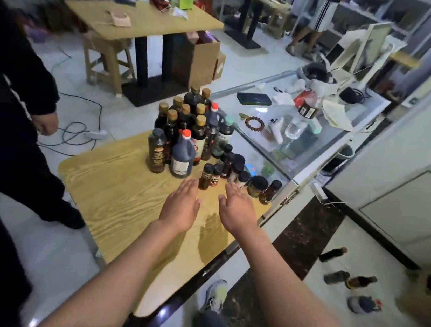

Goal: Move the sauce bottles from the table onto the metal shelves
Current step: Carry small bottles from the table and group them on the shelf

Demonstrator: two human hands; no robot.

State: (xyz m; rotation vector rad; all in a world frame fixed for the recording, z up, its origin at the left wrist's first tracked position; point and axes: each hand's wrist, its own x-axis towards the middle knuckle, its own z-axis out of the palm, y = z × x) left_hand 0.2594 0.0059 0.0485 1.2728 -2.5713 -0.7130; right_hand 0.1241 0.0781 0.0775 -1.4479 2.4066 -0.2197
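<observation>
**Both hands flat above the table, bottles massed at its far edge**

Head view: the left hand (180,208) and right hand (235,210) reach out side by side over the wooden table (111,205), palms down, fingers straight and together, grasping nothing. Their fingertips stop just short of the nearest small bottles.

The sauce bottles (185,132) stand upright in a tight cluster at the table's far edge. Tall dark bottles with gold caps fill the back of the group. In front of them stand a dark jug with a red cap (182,156) and, just to its left, a brown bottle with a black cap (156,153). A row of small dark jars and shakers (235,171) runs from the cluster along the table's right edge toward the far right corner, and a round dark jar (257,186) sits near its end.

A glass counter (288,134) adjoins the table's right side, carrying a phone (254,98), a bead bracelet (254,123) and other small items. A few bottles on the floor (344,277) stand at the right, blurred. A person in dark clothes (6,110) stands left of the table.
</observation>
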